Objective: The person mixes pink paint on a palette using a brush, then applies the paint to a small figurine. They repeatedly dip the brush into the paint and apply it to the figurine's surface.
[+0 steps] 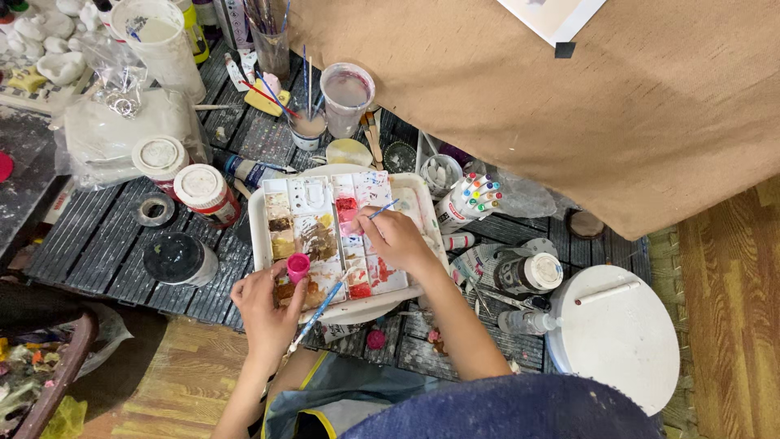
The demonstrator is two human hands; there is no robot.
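My left hand (266, 309) holds a small pink paint pot (298, 267) over the near left part of a white paint palette (262, 236), and a blue-handled brush (318, 310) slants down from the same hand. My right hand (398, 238) rests on the palette's right side and grips a thin blue brush (379, 213) whose tip points at the red and pink wells. The palette's wells hold brown, yellow, red and pink paint.
Around the palette on the dark slatted table stand white-capped paint jars (205, 191), a cup of water (346, 96), brush jars (272, 36), a bundle of markers (471, 199) and a round white lid (617, 341). A large brown board (569, 97) leans at the upper right.
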